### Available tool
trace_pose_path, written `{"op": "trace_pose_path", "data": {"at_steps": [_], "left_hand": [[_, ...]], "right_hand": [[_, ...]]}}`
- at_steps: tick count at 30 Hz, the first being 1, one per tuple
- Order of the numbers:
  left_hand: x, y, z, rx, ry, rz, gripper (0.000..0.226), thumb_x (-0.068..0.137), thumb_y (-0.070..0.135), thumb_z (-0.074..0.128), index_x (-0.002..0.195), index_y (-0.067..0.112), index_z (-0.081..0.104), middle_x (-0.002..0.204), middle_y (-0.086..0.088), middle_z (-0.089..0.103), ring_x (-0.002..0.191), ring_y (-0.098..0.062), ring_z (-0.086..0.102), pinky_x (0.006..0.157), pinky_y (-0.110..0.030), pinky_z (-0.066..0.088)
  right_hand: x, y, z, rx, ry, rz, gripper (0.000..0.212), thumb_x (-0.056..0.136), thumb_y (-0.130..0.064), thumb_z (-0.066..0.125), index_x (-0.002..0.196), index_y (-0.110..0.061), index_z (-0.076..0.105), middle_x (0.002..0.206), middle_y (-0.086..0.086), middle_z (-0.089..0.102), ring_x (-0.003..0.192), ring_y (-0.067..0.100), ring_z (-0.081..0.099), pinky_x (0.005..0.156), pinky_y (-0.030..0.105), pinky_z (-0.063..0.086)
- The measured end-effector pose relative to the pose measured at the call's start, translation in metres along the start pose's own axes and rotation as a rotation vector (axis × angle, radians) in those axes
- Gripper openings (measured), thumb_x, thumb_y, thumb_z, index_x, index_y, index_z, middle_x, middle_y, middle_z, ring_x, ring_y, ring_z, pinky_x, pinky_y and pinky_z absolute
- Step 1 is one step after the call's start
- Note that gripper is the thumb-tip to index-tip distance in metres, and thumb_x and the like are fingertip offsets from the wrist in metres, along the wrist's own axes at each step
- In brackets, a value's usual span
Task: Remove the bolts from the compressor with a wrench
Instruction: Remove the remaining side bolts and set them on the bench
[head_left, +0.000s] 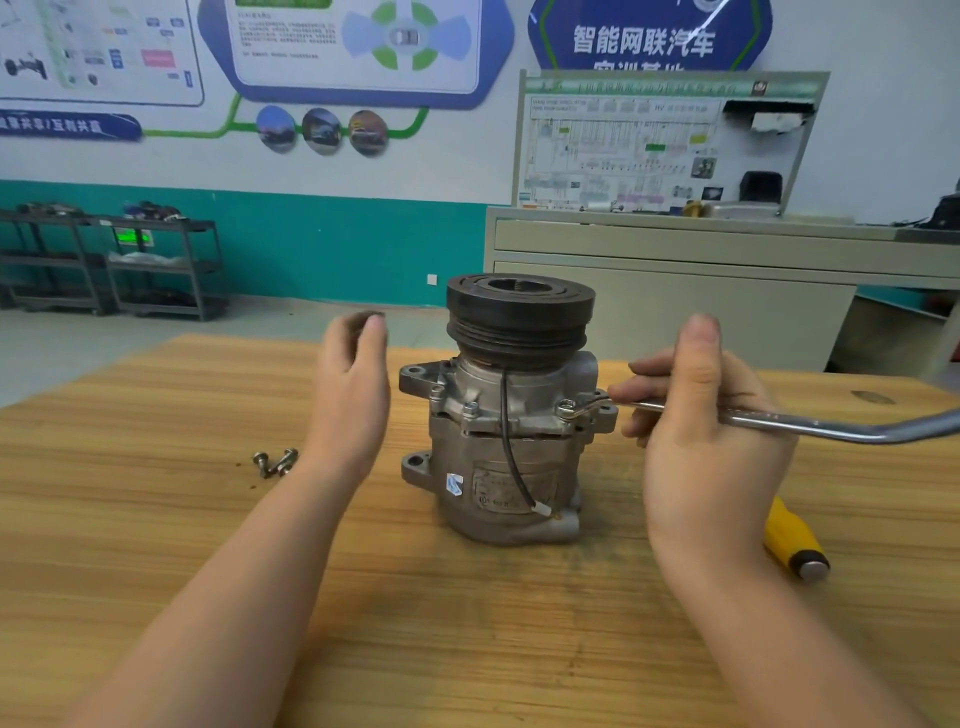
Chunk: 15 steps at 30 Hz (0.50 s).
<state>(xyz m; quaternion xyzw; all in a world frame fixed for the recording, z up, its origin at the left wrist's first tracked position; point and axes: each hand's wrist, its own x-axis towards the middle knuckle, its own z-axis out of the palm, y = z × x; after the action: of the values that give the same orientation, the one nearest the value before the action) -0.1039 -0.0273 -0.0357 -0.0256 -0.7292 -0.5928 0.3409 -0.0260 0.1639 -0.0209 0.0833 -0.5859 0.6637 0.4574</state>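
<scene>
Compressor (506, 441) upright on table (156, 519) — right hand (696, 431) grips the wrench (753, 418), lying level rightward, ring on bolt (566, 407); left hand (353, 384) open.

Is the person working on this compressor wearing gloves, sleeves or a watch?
No. Both forearms are bare right down to the bottom of the picture, with no sleeve showing. The left hand and the right hand wear no gloves, and no watch, ring or wristband is visible. The fingernails look short and plain.
</scene>
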Motion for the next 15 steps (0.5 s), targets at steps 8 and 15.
{"op": "trace_pose_path", "data": {"at_steps": [8,15], "left_hand": [[-0.012,0.005,0.019,-0.332,-0.199,-0.243,0.021,0.1,0.018,0.051,0.116,0.018,0.064,0.115,-0.002,0.069,0.112,-0.017,0.063,0.095,-0.033,0.051],[-0.01,0.003,0.018,-0.535,-0.283,-0.337,0.033,0.096,0.007,0.042,0.119,0.014,0.064,0.115,-0.005,0.072,0.113,-0.022,0.065,0.089,-0.035,0.051]], "right_hand": [[0.028,0.018,0.003,0.32,0.013,0.353,0.038,0.102,-0.028,0.043,0.072,-0.011,0.059,0.043,-0.002,0.054,0.028,0.013,0.04,0.035,0.014,0.03],[0.052,0.04,-0.008,0.709,-0.052,0.973,0.019,0.097,-0.011,0.053,0.081,-0.002,0.052,0.054,0.007,0.062,0.04,0.007,0.056,0.038,0.014,0.044]]}}
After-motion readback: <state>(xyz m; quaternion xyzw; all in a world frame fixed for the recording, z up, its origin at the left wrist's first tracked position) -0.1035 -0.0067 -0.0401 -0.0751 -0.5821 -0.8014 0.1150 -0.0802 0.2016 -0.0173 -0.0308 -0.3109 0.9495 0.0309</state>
